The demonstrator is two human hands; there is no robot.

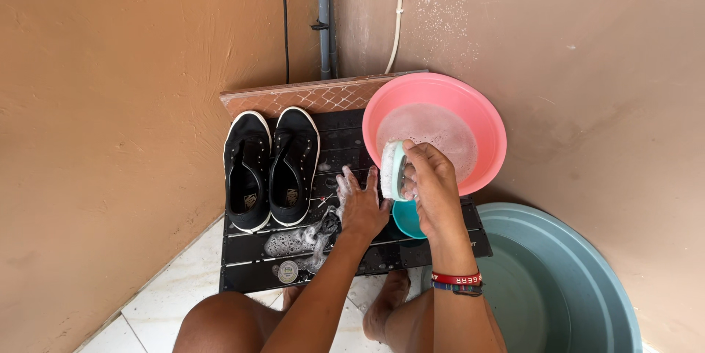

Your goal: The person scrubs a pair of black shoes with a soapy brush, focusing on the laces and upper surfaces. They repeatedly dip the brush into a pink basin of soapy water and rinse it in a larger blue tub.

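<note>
Gripping a soapy brush (391,169) at frame centre, the right hand (433,184) has fingers closed round its stiff, likely slippery back, beside the pink basin (488,114); the left hand (361,205) lies flat, fingers spread, on the sudsy bench (257,246).

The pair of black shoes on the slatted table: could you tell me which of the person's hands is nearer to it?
Left. The left hand rests on the soapy slats just right of the black shoes; the right hand is farther right, holding a scrub brush at the pink basin.
</note>
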